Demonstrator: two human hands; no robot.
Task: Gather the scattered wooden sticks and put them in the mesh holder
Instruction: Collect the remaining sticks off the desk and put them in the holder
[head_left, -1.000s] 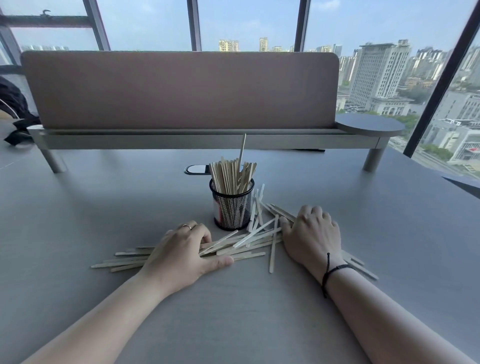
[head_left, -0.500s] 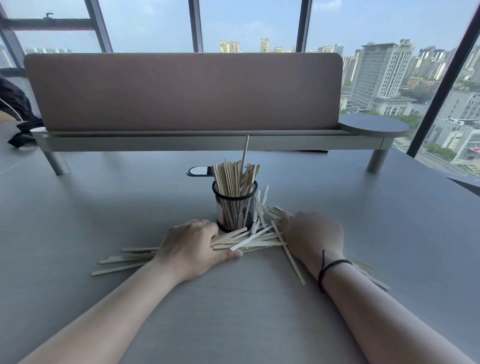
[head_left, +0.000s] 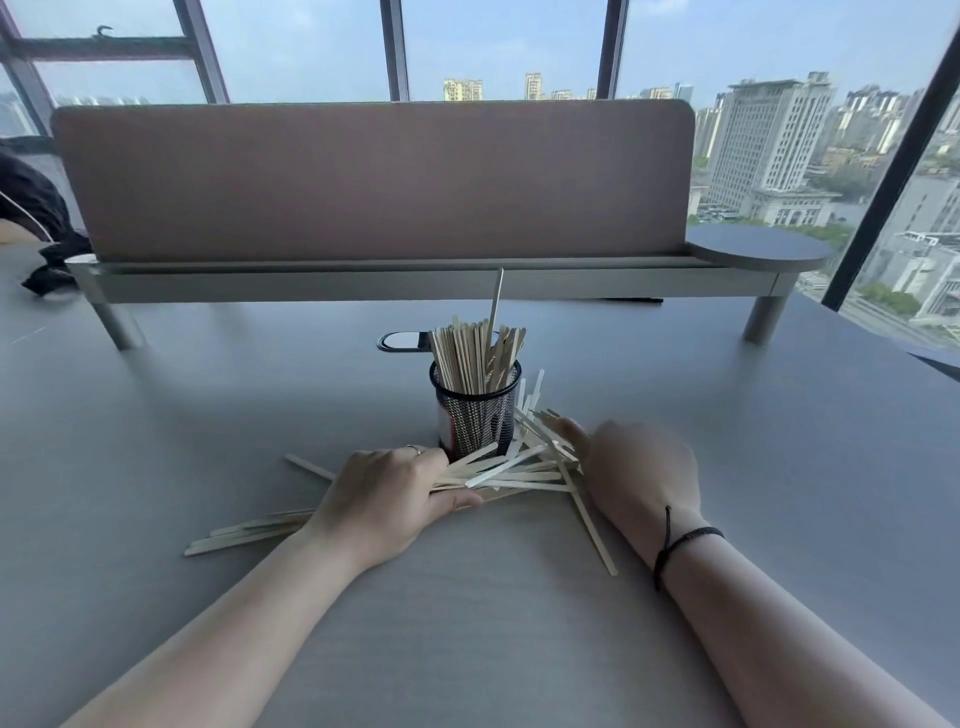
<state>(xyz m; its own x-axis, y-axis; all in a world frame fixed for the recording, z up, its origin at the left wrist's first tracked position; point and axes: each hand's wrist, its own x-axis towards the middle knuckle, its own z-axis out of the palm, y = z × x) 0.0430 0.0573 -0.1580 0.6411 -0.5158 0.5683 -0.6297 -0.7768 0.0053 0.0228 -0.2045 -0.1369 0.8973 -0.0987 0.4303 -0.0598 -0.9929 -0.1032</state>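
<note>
Table (head_left: 727, 519) carrying the mesh holder (head_left: 475, 415), part-filled. Loose wooden sticks (head_left: 511, 470) lie piled against its front. Left hand (head_left: 382, 501) grips a bunch; right hand (head_left: 641, 475) presses flat, right of it. Crowding inward may topple the holder.

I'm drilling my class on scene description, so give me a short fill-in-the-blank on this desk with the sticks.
1. The mesh holder stands ____ on the table.
2. The black cord is on the ____ wrist.
3. The left hand wears a ____ on one finger.
4. Loose wooden sticks lie between the left hand and the right hand, just ____ the holder.

Missing words: upright; right; ring; in front of
</note>
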